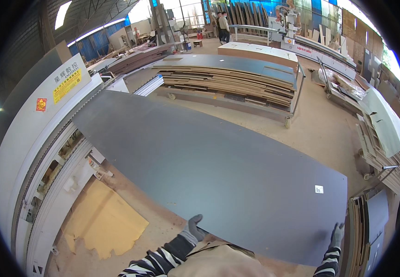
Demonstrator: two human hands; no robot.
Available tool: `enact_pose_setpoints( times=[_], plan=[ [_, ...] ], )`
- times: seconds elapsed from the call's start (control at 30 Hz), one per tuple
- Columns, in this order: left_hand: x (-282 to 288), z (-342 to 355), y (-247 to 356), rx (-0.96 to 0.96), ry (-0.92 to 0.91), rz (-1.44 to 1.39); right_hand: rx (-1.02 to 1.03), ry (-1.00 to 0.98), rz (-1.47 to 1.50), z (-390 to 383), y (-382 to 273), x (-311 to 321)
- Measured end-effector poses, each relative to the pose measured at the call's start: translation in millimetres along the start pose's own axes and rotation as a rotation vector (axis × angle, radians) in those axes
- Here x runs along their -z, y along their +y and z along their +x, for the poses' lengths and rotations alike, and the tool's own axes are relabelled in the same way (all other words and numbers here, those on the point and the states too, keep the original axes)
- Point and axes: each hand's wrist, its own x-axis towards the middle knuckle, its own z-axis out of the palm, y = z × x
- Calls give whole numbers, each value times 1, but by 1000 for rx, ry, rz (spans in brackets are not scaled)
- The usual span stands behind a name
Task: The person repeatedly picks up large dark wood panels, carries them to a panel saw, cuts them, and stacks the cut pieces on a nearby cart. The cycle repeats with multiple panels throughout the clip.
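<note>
A long dark grey board (218, 161) stretches from in front of me to the far left, its far end at the white machine (47, 111). A small white label (319, 189) sticks to its face near the right end. In a grey glove, my left hand (194, 229) grips the board's near edge, thumb on top and fingers hidden beneath. My right hand (337, 235), gloved too, holds the board's right end edge; part of its grip is hidden. Both forearms wear black-and-white striped sleeves.
Past the board stands a trolley stacked with panels (227, 83). More panels (359, 231) stand close by my right hand, with another loaded cart (379, 138) behind them. A yellowish sheet (105, 219) lies on the floor at left. Two people (223, 27) stand far back.
</note>
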Motion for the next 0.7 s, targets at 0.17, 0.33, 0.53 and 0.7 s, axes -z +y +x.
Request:
enact_pose_setpoints(
  times=[0.17,0.33,0.53,0.7],
  plan=[
    [-15,40,17,238,-18,-93,187,-228,4,11,-138,-154],
    [-11,85,55,750,-328,-143,249,-429,83,21,-281,-314],
    [-39,122,132,489,-192,-309,459,-586,-97,19,-432,-465],
    [-66,145,272,45,-97,-107,550,-612,-209,14,-521,-618]
  ],
)
